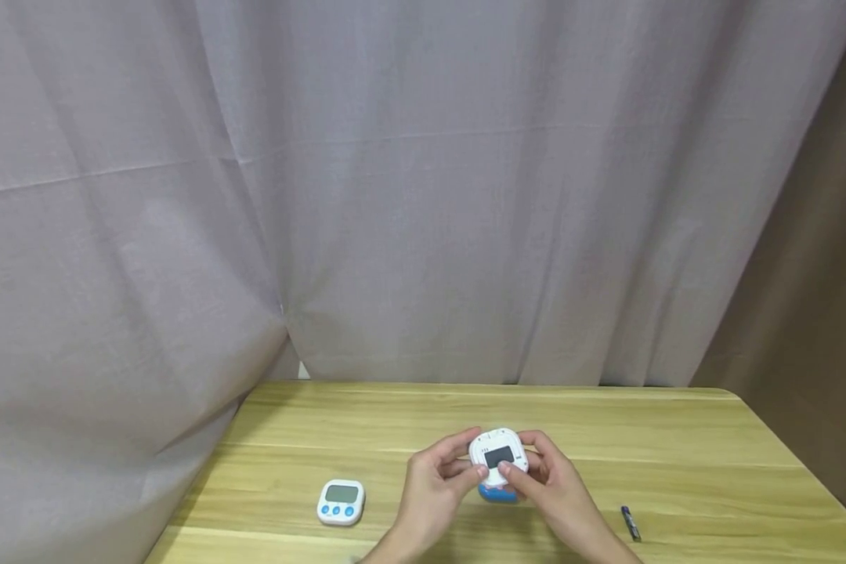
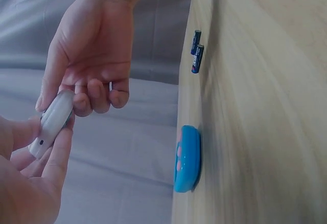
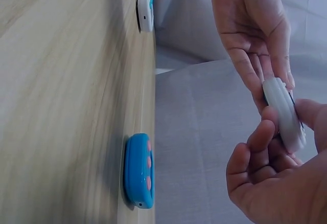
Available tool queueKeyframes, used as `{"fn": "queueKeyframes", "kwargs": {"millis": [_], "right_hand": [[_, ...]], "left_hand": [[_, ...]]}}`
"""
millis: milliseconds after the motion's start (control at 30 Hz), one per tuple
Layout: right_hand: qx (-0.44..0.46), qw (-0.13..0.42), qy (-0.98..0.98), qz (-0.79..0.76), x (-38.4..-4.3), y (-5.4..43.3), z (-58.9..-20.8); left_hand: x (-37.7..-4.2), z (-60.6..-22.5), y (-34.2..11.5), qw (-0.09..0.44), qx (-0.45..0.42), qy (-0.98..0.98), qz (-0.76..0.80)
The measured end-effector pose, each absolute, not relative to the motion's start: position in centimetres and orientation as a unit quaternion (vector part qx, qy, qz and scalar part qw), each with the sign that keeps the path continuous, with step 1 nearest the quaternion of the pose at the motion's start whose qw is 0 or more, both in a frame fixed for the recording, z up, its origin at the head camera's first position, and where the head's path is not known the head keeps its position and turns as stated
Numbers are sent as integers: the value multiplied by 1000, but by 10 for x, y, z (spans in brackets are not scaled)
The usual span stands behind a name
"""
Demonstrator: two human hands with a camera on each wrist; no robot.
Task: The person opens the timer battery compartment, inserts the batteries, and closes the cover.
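A white digital timer (image 1: 494, 479) is held up over the table, its back with a dark rectangle facing the head view. My left hand (image 1: 426, 487) grips its left edge between thumb and fingers. From the other side my right hand (image 1: 560, 489) pinches it, with the thumb lying on the back near the dark rectangle. In both wrist views the timer (image 2: 53, 121) appears edge-on between the hands. Partly hidden below them in the head view, a blue timer (image 3: 137, 170) with pink buttons lies on the table.
Another white timer (image 1: 341, 502), with blue buttons and a grey screen, lies left of the hands. Two small dark batteries (image 2: 197, 58) rest on the wooden table (image 1: 677, 439) to the right. Grey curtains (image 1: 423, 235) hang behind the table's far edge.
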State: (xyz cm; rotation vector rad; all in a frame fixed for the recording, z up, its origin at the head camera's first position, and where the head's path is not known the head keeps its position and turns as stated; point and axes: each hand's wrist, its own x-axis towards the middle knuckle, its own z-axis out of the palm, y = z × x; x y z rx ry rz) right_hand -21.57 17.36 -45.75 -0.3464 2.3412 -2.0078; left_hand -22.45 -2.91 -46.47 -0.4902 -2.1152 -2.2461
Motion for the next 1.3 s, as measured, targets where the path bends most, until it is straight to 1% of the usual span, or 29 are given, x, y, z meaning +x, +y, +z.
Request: {"fn": "queueKeyframes", "kwargs": {"millis": [100,233,367,533,900,1033,1200,1300], "right_hand": [[-101,36,757,-644,-216,174,-456],[-117,47,755,-643,-216,174,-457],[-140,50,748,-647,-215,175,-459],[-138,53,752,-642,-214,174,-461],[-145,57,755,-637,-214,173,-463],[-130,56,751,-645,-215,171,-465],[-100,62,743,-659,-218,171,-463],[-98,69,737,-665,-219,175,-462]], "left_hand": [[-224,-464,-29,6,-151,-680,-717],[-225,-465,-28,10,-152,-676,-721],[-225,-466,-27,14,-154,-670,-726],[-226,-466,-26,11,-151,-661,-735],[-221,-466,-26,31,-147,-661,-735],[-223,-464,-27,51,-151,-671,-724],[-225,-461,-30,59,-150,-680,-715],[-225,-460,-29,60,-146,-682,-714]]}}
